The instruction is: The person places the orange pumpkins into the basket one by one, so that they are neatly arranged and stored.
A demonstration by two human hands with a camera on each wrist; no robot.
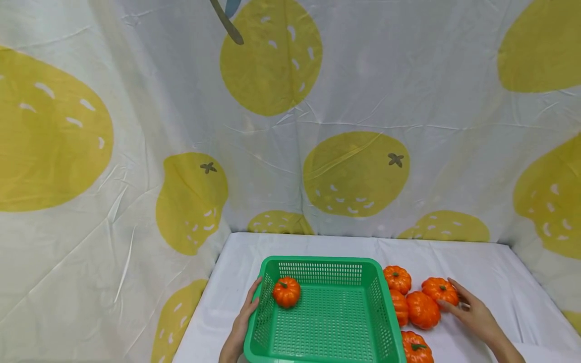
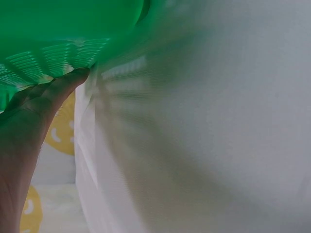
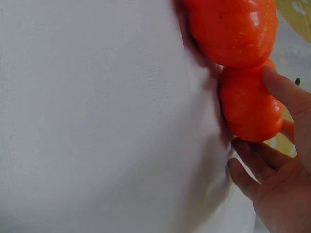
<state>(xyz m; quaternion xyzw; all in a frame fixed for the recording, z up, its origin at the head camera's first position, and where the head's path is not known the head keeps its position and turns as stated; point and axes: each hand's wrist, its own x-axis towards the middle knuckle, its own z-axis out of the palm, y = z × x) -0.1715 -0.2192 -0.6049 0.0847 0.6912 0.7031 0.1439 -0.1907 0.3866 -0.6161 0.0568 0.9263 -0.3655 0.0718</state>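
A small orange pumpkin [image 1: 440, 291] with a green stem sits on the table, right of the basket. My right hand [image 1: 474, 312] grips it from the right, thumb on its near side and fingers around the far side. In the right wrist view this pumpkin [image 3: 250, 109] lies between thumb and fingers, against another pumpkin [image 3: 233, 31]. On the left, my left hand [image 1: 242, 322] rests against the outer wall of a green plastic basket [image 1: 327, 260], its fingers fairly straight along the mesh side [image 2: 53, 60]. One pumpkin [image 1: 287, 292] lies inside the basket, in its far left corner.
Several more pumpkins [image 1: 423, 310] cluster along the basket's right side, one [image 1: 415, 348] nearer the front edge. A white cloth covers the table [image 1: 472, 262]. Behind and to the left hangs a white curtain [image 1: 268, 151] printed with yellow fruit.
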